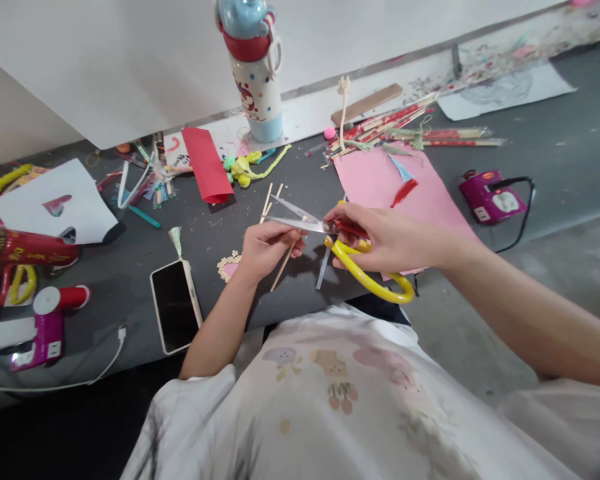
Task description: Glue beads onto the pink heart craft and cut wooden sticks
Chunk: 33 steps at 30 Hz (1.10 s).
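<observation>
My right hand (380, 233) is closed around a pair of scissors (375, 283) with thick yellow handles. Their blades stand apart and point left, over my left hand's fingertips. In my left hand (267, 247), thumb and fingers pinch a thin wooden stick (281, 270) that slants down toward the table's front edge. The stick's upper end shows close to the lower blade; I cannot tell whether they touch. Just left of that hand lies a pink heart (229, 265) edged with small pale pieces, partly covered by the hand. More thin sticks (267, 202) lie beyond the blades.
A phone (176, 307) lies left of my left forearm. Pink paper (367, 177) spreads under and behind my right hand. A bottle (255, 80) stands at the back near red paper (207, 163). Purple glue guns, one (495, 197) at right, lie with cords at both sides.
</observation>
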Available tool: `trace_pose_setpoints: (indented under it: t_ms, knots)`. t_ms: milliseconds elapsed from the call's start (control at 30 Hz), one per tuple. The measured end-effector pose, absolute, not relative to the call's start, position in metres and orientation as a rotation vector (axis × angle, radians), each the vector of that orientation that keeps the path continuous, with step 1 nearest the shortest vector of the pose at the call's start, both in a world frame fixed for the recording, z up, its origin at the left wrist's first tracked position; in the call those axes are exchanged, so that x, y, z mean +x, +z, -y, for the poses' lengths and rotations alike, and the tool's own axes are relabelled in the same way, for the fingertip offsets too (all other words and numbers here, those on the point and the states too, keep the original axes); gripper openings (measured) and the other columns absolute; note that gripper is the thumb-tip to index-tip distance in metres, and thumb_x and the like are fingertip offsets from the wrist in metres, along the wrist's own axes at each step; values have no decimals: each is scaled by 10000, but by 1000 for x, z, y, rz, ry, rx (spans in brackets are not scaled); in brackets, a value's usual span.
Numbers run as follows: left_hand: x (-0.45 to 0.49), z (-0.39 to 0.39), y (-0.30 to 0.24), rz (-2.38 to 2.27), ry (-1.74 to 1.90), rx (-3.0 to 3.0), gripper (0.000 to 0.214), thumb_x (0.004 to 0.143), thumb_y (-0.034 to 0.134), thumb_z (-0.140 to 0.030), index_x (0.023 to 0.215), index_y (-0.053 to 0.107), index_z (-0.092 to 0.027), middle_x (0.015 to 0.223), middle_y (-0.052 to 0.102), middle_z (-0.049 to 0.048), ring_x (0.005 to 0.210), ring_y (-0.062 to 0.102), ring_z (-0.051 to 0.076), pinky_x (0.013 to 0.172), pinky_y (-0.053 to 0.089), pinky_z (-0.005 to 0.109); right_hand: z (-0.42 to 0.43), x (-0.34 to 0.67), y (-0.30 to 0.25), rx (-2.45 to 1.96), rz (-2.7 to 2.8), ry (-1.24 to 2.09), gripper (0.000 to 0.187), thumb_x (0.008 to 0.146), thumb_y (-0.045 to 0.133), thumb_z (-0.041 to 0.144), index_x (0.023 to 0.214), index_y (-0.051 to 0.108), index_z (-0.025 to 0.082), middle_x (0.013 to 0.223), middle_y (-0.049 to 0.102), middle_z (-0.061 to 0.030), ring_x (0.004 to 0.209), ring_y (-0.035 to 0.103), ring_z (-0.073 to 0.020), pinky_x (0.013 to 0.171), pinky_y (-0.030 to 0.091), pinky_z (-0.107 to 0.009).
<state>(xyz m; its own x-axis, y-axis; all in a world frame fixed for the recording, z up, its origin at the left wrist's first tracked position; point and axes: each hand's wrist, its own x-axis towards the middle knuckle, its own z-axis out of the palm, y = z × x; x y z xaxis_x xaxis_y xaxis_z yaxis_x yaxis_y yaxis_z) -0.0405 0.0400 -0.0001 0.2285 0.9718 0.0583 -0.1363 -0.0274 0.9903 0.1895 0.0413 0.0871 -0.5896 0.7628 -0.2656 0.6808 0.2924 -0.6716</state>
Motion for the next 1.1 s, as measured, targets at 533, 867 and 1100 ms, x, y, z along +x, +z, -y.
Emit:
trace_pose_setpoints:
  t_ms: [533, 867, 1100]
  knots:
    - [-38, -43, -2, -932, 1025, 1154, 312, 722, 782, -452, 805, 754, -152, 592, 698, 31, 472, 644, 117, 450, 535, 208, -39, 193, 77, -1450, 2392, 1162, 406, 792, 602, 377, 1153, 550, 200, 771, 630, 1, 646, 557, -143, 603, 375, -256]
    - [-37, -49, -6, -768, 1061, 961, 681, 579, 843, -561, 1117, 686, -172, 997, 761, 113, 922, 735, 214, 819, 599, 303, -39, 186, 71, -1515, 2415, 1122, 398, 791, 589, 406, 1124, 558, 190, 753, 623, 0, 615, 541, -137, 581, 369, -251]
    - [-30, -49, -4, -800, 1092, 872, 701, 524, 841, -619, 1028, 669, -164, 923, 765, 107, 889, 744, 233, 786, 606, 316, -40, 182, 72, -1476, 2448, 1091, 373, 797, 576, 381, 1117, 552, 190, 774, 631, -13, 632, 555, -147, 591, 373, -252]
